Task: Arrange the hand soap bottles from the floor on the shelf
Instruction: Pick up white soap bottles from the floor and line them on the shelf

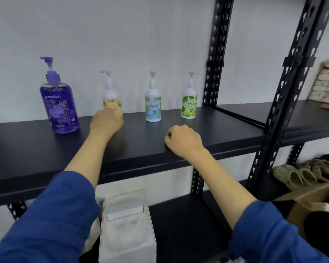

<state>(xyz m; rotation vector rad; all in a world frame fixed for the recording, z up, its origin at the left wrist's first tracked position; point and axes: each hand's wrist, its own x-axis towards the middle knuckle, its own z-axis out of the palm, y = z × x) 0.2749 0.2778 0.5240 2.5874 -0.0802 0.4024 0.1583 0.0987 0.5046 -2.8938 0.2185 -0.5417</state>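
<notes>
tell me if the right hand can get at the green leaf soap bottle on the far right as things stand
Probably yes. The right hand rests on the shelf edge, holding nothing, and only bare shelf lies between it and the green bottle, which stands apart from the blue-green bottle.

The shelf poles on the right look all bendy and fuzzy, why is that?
In the head view, the wide-angle lens curves and tilts the poles near the edge, and that side is smeared by motion blur, as are the stacked packs and sandals. The middle is sharper: the purple bottle label reads clearly. The left hand looks slightly soft.
</notes>
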